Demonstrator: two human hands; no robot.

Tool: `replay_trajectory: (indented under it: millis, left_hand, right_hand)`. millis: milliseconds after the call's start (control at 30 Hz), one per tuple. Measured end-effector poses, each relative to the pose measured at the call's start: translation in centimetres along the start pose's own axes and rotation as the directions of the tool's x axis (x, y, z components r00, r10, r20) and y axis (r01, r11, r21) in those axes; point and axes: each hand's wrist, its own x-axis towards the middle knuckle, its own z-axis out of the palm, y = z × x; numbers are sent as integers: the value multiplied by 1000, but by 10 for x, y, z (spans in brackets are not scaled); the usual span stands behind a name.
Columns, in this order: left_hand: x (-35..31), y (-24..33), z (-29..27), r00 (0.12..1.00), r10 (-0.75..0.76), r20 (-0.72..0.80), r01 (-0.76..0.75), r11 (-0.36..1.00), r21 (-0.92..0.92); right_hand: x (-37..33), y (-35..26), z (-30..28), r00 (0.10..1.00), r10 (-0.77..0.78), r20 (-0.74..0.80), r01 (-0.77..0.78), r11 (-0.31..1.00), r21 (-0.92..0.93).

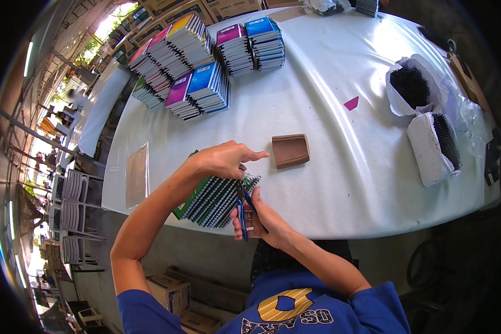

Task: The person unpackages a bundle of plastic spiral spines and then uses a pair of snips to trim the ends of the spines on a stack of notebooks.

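A pile of green spiral notebooks (212,201) lies at the near edge of the table, their black-and-white bound edges overlapping toward me. My left hand (224,160) reaches over its far end. One finger stretches to the right, while the others curl down around the end of a spiral notebook. My right hand (264,222) is closed around blue-handled pliers (244,217). The jaws of the pliers point up toward the wire ends, just below my left fingertips. Exactly what the jaws touch is too small to make out.
Stacks of colored spiral notebooks (206,83) stand at the far left. A brown block-shaped piece (290,151) lies beyond my hands, and a clear plastic sleeve (137,175) at left. Paper-wrapped bundles of black coils (423,142) sit on the right, with a magenta scrap (351,103) nearby.
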Motion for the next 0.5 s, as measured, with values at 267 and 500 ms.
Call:
replay_trajectory:
  millis: [267,500]
  left_hand:
    - [8,7,0,995,-72,74,63,991,119]
    - [11,1,2,995,-62,78,52,991,122]
  right_hand:
    - [13,3,-27,969,78,233,-95,994,61]
    - [-6,-1,-4,999,21,-43,-21,1000,-4]
